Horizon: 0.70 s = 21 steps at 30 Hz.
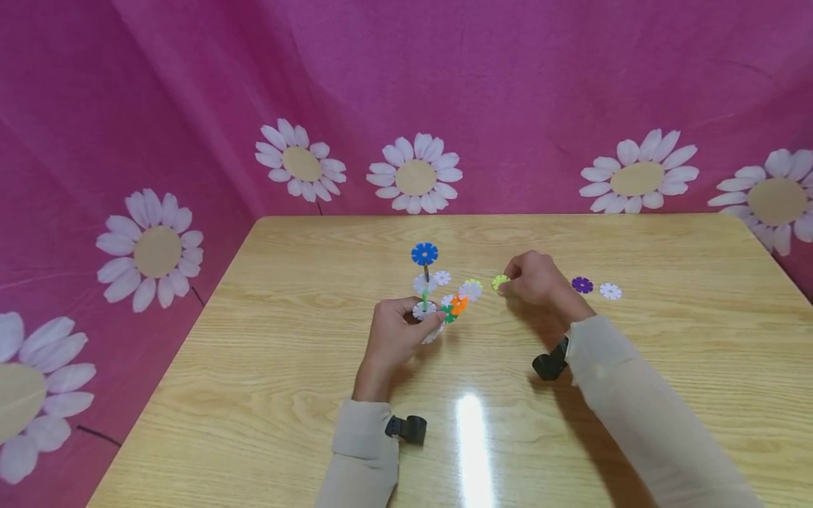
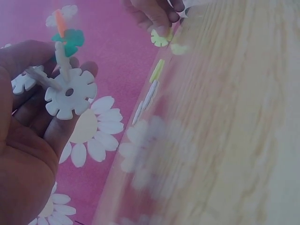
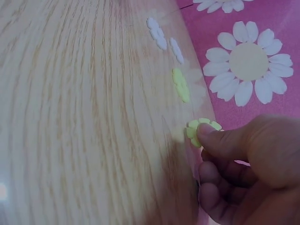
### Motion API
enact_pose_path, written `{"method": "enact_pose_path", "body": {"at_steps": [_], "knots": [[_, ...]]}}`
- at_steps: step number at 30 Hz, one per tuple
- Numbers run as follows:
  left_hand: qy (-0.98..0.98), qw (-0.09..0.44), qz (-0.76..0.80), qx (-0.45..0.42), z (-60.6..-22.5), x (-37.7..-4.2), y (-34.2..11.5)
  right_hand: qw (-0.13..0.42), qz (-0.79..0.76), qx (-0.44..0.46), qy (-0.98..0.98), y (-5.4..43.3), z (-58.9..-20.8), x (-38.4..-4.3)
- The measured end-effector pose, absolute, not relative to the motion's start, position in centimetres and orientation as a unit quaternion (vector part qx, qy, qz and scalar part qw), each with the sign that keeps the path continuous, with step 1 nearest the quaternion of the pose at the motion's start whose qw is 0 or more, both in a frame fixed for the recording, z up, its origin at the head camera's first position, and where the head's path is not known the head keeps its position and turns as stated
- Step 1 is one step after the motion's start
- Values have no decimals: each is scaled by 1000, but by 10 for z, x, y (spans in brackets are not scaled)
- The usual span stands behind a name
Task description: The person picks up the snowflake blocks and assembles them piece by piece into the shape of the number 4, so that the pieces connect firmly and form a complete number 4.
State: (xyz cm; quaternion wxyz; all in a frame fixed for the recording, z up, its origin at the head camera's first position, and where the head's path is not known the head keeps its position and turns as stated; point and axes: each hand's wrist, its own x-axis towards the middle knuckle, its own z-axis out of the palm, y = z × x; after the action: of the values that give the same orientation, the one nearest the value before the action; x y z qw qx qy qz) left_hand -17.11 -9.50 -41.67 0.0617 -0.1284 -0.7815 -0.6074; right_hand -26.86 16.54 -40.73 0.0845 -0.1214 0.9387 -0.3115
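One assembly of notched, flower-shaped discs (image 1: 425,310) is resting in the left hand (image 1: 399,331), near the middle of the tabletop (image 1: 286,353). The left hand is reaching forward with the thumb and fingers closing narrowly around the assembly. The right hand (image 1: 536,282) is bending at the wrist and pinching one loose yellow-green disc (image 1: 500,283) between thumb and fingertip; the other fingers are curling toward the palm. This pinched disc is sitting just beside the assembly, at about three o'clock from it.

The assembly is branching: discs are slotting into one another at angles. One blue disc (image 1: 424,254) is topping the twelve o'clock branch. One green disc (image 2: 70,43) and one orange disc (image 1: 459,304) are joining at about three o'clock. Several white discs are overlapping within it, so their exact count is remaining unclear.

Five further discs are lying on the tabletop. In the right wrist view, one yellow-green piece (image 3: 180,85) and two white pieces (image 3: 156,33) are lying at eleven o'clock from the pinched disc. In the head view, one purple disc (image 1: 582,285) and one white disc (image 1: 610,291) are lying at three o'clock from the right hand. Two black wrist devices (image 1: 550,363) are sitting at the sleeve cuffs (image 1: 362,429).
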Motion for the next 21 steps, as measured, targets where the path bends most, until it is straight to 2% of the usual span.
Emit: {"method": "enact_pose_path", "body": {"at_steps": [8,21], "knots": [[-788,63,-598,-129,-416,-171,-94,55,-332,-131,932,172,-402,-259],[-801,69,-579,-133,-416,-172,-92,40,-391,-127,910,172,-375,-234]]}}
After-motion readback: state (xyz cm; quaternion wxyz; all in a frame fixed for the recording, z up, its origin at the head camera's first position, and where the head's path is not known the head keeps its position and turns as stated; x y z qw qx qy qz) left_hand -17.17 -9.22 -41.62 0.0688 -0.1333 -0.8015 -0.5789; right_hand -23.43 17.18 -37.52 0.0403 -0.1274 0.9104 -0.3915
